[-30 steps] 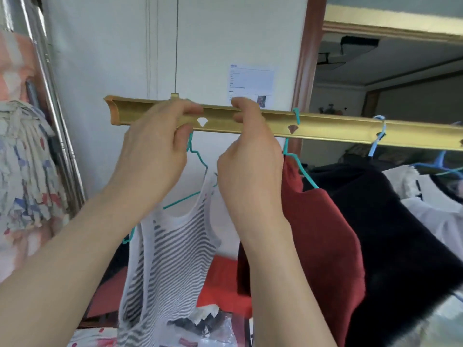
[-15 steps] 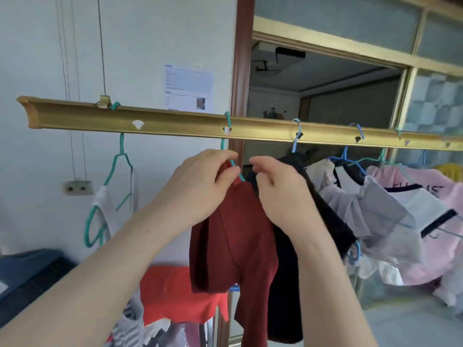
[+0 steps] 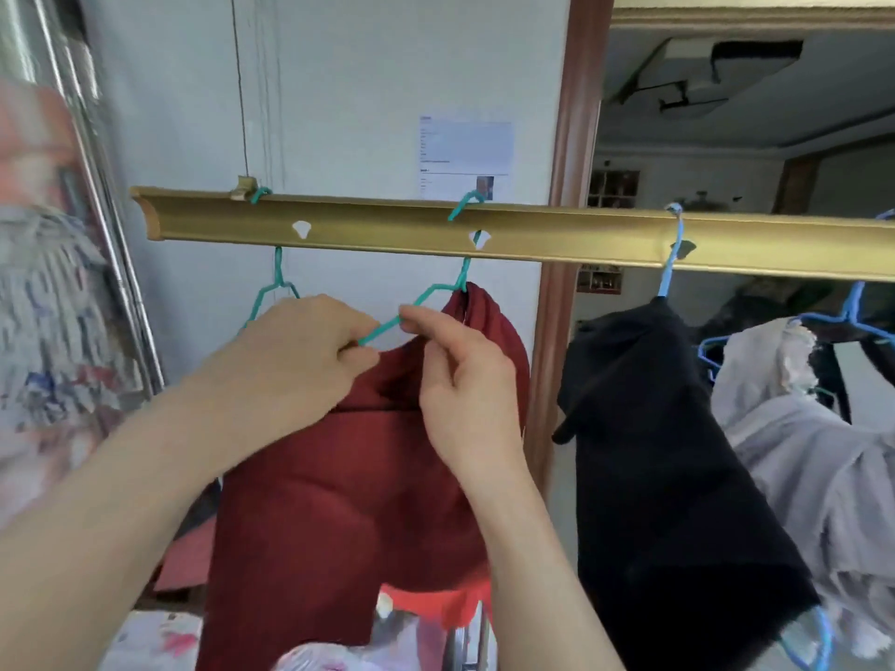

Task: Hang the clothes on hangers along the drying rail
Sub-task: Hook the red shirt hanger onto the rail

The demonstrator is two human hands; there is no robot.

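Care matters at the neckline: the dark red garment [image 3: 339, 501] hangs bunched toward the right side of its teal hanger [image 3: 382, 329], whose hook sits in a hole of the gold drying rail [image 3: 387, 230], so the fabric wants drawing left along the bare wire until it sits even, without jerking the hook loose. Both forearms reach up from below; the left hand [image 3: 290, 360] curls round the wire's lower end with some fabric, and the right hand [image 3: 465, 380] pinches the wire just beside it
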